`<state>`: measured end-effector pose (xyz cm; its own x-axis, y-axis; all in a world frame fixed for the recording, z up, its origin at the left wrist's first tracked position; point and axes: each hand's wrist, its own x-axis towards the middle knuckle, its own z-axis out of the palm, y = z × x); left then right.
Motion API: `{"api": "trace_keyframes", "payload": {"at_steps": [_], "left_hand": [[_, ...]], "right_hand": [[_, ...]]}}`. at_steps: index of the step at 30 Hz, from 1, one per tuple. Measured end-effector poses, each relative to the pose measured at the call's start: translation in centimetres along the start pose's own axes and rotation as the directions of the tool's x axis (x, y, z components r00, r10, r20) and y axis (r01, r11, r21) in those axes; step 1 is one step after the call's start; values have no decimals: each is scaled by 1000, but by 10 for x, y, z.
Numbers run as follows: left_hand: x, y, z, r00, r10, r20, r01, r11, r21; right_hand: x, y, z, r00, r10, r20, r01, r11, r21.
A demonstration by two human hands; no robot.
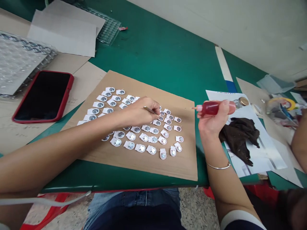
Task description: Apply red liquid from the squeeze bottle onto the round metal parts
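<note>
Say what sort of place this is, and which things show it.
Probably an assembly workshop: many small parts on cardboard, a bottle in the right hand, and a green workbench.

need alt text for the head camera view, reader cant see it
The right hand holds a red bottle while the left hand, holding a slim metal tool, is over many white tabs with round silver pieces on brown cardboard. A red-cased phone lies to the left, a dark cloth on white paper to the right.

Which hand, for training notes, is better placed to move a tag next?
Probably the left hand: it's over the white tags with a metal tool; the right hand, beside the cardboard, holds a red bottle.
</note>
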<state>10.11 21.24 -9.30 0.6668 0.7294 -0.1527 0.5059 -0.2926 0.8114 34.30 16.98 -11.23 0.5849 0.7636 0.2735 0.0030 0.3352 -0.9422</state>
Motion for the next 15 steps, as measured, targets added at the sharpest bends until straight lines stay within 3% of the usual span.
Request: {"api": "trace_keyframes", "payload": {"at_steps": [2, 4, 8, 10, 12, 15], "left_hand": [[0, 4, -5, 992, 43, -118, -47, 998, -31], [0, 8, -13, 954, 96, -283, -120, 990, -70], [-4, 14, -35, 797, 157, -583, -200, 980, -10], [-7, 16, -46, 735, 176, -655, -204, 978, 34], [-11, 18, -55, 703, 188, -685, -213, 976, 50], [-18, 25, -66, 678, 199, -708, -197, 977, 86]], "right_hand": [[20, -3, -15, 995, 63, -78, -55, 994, 97], [36, -3, -29, 984, 154, -94, -136, 975, 174], [55, 2, -50, 937, 331, -109, -295, 920, 258], [61, 5, -58, 922, 370, -111, -327, 901, 284], [68, 6, -66, 923, 373, -98, -339, 905, 256], [79, -2, -81, 946, 263, -192, -270, 963, -9]]}}
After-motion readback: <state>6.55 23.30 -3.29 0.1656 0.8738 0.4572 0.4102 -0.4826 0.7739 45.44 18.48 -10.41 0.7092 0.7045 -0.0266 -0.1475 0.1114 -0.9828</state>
